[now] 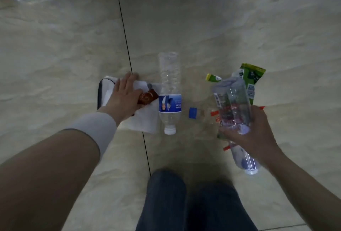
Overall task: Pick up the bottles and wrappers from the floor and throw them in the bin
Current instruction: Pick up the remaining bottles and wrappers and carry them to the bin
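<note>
Left hand [125, 94] laid flat on white wrappers [144, 120], fingers spread, red packet [148, 97] at the thumb. Clear bottle [169, 92] seen lying on floor [221, 27] just beside those fingertips. Right hand [252, 132] clamped around 2 bottles [232, 105] and green wrappers [249, 77]

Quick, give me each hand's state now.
Left hand: open, flat on the white wrapper.
Right hand: closed, holding bottles.

No legible text anywhere, blue bottle label [170, 105] print too blurred to read, barcodes on clear bottle [218, 100] and green wrapper [250, 90], digits unreadable
</note>
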Demonstrator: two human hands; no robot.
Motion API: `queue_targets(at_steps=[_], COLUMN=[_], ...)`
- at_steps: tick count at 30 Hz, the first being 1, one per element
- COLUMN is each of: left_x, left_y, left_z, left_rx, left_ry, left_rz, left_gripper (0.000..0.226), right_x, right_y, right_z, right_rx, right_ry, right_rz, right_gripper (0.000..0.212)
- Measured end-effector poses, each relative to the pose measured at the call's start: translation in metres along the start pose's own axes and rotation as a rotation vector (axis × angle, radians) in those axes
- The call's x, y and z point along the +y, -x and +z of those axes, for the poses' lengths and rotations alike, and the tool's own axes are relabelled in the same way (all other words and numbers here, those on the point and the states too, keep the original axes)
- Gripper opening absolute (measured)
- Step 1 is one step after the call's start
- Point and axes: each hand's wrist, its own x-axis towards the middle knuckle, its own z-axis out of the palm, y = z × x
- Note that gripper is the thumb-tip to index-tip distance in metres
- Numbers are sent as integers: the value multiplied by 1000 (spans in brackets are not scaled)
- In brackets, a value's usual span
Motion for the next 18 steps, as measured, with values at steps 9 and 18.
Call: queue_targets(at_steps=[9, 18], left_x=[7, -21], left_y=[10, 106], left_z=[-2, -34], left_rx=[-90, -227], left_ry=[32, 558], left_rz=[-293, -470], left_gripper=[67, 23], right_x=[-2, -27], right_y=[-1, 16], right_z=[-5, -16], right_rx=[22, -365], right_ry=[57, 643], right_rz=[58, -253], right_gripper=[70, 85])
